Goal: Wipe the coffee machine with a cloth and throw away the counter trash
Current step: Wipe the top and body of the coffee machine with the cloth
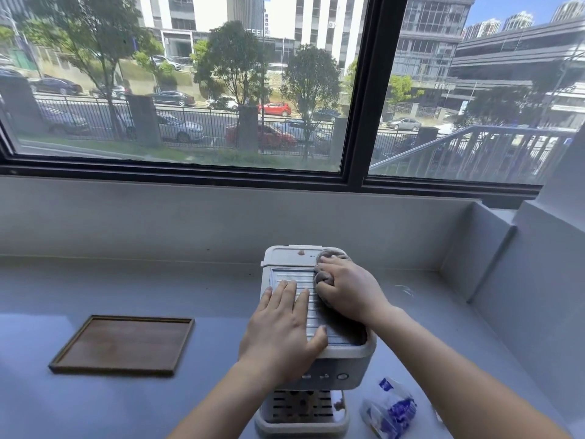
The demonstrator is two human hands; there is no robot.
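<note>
Right fingers (pixel 330 267) curled round a bunched brown cloth (pixel 324 277), pressing it on top of the machine (pixel 346 356), at the 1 o'clock part of its ribbed plate. Most of the cloth is covered by the right hand (pixel 349 291). Left fingers (pixel 289 296) straight, lying flat on the plate's 9 o'clock side; the left hand (pixel 281 331) holds nothing, thumb resting near the plate's front edge. Machine upright on grey bench (pixel 142 286). Crumpled blue-and-white wrapper (pixel 391 410) on the bench at 4 o'clock from the machine, just beside its base. Wooden tray (pixel 123 343) at 9 o'clock, apart from the machine. Window (pixel 190 90) behind at 12 o'clock.
</note>
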